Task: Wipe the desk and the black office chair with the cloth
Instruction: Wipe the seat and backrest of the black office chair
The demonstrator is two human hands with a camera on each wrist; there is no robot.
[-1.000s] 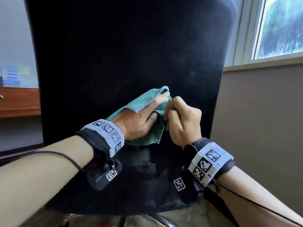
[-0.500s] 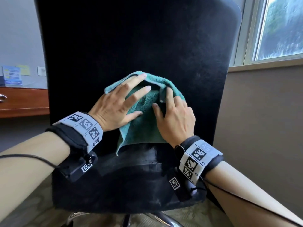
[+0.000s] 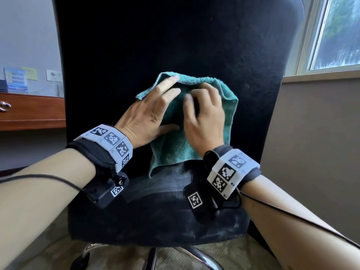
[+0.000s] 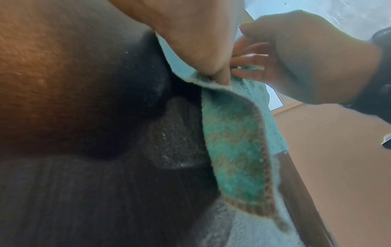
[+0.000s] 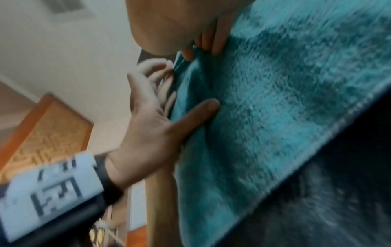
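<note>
The black office chair (image 3: 175,36) faces me, its backrest filling the upper middle of the head view. A teal cloth (image 3: 175,149) hangs flat against the lower backrest, its bottom edge just above the seat (image 3: 155,211). My left hand (image 3: 161,106) presses the cloth's left half with straight, spread fingers. Beside it, my right hand (image 3: 202,102) lies on the right half, blurred, with fingers slightly bent under the folded top edge. The left wrist view shows the cloth (image 4: 232,142) and the right hand (image 4: 296,58). The right wrist view shows the left hand (image 5: 152,120) on the cloth (image 5: 285,100).
A wooden desk (image 3: 31,110) with a drawer handle stands behind the chair at the left, with papers (image 3: 16,79) on it. At the right are a window (image 3: 335,32) and a grey wall (image 3: 311,143). The chair's chrome base (image 3: 194,254) stands on carpet.
A second ago both hands bunched the cloth between them. It now lies spread on the backrest with both hands flat on it. The right hand has shifted slightly up.
</note>
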